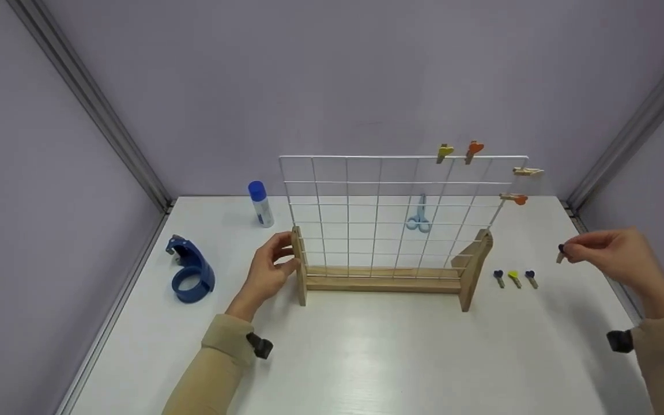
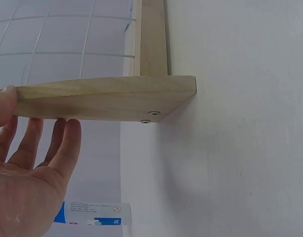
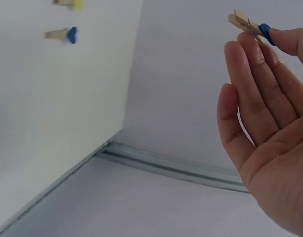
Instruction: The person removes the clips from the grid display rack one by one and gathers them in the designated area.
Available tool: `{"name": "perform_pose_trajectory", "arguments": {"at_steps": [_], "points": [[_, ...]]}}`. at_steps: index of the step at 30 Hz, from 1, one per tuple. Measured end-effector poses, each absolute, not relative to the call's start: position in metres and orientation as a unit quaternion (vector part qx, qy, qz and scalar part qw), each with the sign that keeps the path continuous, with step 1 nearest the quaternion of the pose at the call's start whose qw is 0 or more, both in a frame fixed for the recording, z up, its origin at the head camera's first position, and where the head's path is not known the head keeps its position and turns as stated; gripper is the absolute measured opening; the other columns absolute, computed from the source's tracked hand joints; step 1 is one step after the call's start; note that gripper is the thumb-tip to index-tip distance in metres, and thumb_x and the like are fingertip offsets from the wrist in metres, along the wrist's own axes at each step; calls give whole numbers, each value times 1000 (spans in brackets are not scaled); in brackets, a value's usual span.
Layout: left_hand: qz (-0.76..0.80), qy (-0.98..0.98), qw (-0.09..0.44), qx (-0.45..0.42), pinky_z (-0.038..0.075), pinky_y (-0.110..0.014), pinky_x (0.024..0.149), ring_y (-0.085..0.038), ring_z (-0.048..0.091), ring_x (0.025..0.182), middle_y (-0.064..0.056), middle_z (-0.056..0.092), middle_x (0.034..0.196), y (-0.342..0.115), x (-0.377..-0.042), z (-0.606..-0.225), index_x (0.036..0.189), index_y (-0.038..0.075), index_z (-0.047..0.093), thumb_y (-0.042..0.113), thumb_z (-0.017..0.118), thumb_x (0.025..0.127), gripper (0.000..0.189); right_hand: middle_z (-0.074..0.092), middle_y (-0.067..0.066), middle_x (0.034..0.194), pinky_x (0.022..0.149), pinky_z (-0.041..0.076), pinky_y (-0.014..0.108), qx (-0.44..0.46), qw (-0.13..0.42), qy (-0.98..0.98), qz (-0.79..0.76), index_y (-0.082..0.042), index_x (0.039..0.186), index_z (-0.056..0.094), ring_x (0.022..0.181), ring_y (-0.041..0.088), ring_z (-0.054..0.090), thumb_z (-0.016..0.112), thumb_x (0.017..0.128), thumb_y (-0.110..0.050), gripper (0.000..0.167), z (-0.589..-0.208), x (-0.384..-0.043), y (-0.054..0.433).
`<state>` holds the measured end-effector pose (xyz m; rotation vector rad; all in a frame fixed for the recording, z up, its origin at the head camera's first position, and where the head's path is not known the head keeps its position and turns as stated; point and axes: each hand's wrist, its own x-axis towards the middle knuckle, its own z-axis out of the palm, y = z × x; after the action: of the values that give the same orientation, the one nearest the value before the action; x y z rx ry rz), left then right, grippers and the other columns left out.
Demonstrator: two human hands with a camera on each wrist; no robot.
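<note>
A white wire grid (image 1: pixel 361 183) stands upright in a wooden base (image 1: pixel 384 283). My left hand (image 1: pixel 268 271) holds the base's left side panel (image 2: pixel 92 101), thumb on one side and fingers on the other. Off to the right, my right hand (image 1: pixel 614 253) pinches a small wooden clothespin (image 3: pixel 245 22) with a blue heart between thumb and fingers, above the table. A yellow-heart clothespin (image 1: pixel 444 153) and an orange-heart clothespin (image 1: pixel 473 152) are clipped on the grid's top wire. Two more, one clothespin (image 1: pixel 527 171) and an orange-heart one (image 1: pixel 515 199), are on its right edge.
Three clothespins (image 1: pixel 515 279), two dark blue and one yellow, lie on the white table (image 1: pixel 366 357) right of the base. Light blue scissors (image 1: pixel 419 222) lie behind the grid. A glue stick (image 1: pixel 260 204) and a blue tape dispenser (image 1: pixel 193 274) are at the left.
</note>
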<state>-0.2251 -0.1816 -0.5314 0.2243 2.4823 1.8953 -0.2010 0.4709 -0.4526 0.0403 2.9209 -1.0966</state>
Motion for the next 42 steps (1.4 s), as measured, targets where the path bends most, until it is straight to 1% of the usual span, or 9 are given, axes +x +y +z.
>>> {"name": "perform_pose_trajectory", "arguments": {"at_steps": [2, 5, 8, 13, 19, 23, 31, 38, 42], "points": [[605, 793, 8, 71, 59, -54, 120, -36, 66, 141, -16, 67, 154, -181, -226, -531, 154, 9, 62, -9, 72, 100, 57, 88, 1, 94, 74, 51, 14, 21, 51, 942, -332, 10, 126, 78, 84, -6, 72, 75, 109, -29, 42, -468, -204, 480], [604, 794, 7, 71, 60, -54, 120, -36, 66, 141, -16, 67, 154, -181, -226, -532, 154, 9, 62, -9, 72, 100, 57, 88, 11, 99, 76, 54, 22, 20, 96, 945, -311, 9, 127, 78, 86, 3, 74, 72, 110, -28, 41, -486, -209, 491], [605, 793, 5, 69, 59, -55, 120, -36, 66, 141, -17, 67, 154, -182, -226, -532, 154, 9, 62, -9, 72, 100, 57, 87, 13, 101, 76, 56, 24, 19, 128, 942, -309, 10, 126, 78, 86, 8, 75, 72, 109, -25, 40, -501, -214, 496], [603, 795, 7, 71, 60, -54, 120, -36, 66, 141, -16, 67, 154, -182, -225, -532, 154, 10, 62, -8, 73, 101, 57, 87, 13, 99, 77, 55, 27, 26, 159, 939, -303, 10, 124, 78, 86, 10, 75, 74, 107, -25, 39, -517, -219, 498], [601, 795, 5, 84, 61, -53, 118, -38, 66, 140, -18, 67, 153, -182, -224, -533, 153, 8, 61, -9, 71, 100, 57, 88, 12, 97, 76, 53, 27, 41, 161, 943, -287, 8, 121, 80, 86, 10, 76, 76, 105, -31, 43, -530, -220, 498], [603, 794, 3, 82, 61, -53, 118, -38, 66, 140, -18, 66, 153, -182, -224, -532, 153, 7, 61, -10, 71, 100, 57, 87, 11, 95, 76, 53, 28, 57, 156, 941, -294, 8, 120, 80, 85, 11, 75, 75, 105, -32, 43, -535, -220, 495], [602, 795, 4, 73, 61, -52, 119, -37, 66, 140, -18, 66, 154, -181, -224, -532, 153, 7, 61, -11, 70, 100, 57, 84, 9, 91, 68, 58, 27, 100, 127, 936, -314, 13, 121, 75, 81, 14, 73, 69, 106, -26, 43, -549, -222, 487], [600, 796, 5, 81, 61, -52, 118, -37, 66, 141, -19, 66, 153, -181, -224, -530, 153, 7, 61, -10, 70, 100, 56, 83, 8, 92, 66, 57, 25, 123, 123, 933, -314, 12, 123, 77, 80, 14, 70, 70, 106, -24, 40, -557, -223, 486], [601, 795, 4, 80, 62, -50, 118, -37, 66, 140, -18, 67, 153, -182, -224, -530, 152, 7, 62, -10, 71, 100, 56, 82, 5, 90, 65, 58, 25, 124, 124, 931, -321, 13, 125, 76, 80, 14, 68, 69, 107, -23, 40, -560, -224, 487]]}}
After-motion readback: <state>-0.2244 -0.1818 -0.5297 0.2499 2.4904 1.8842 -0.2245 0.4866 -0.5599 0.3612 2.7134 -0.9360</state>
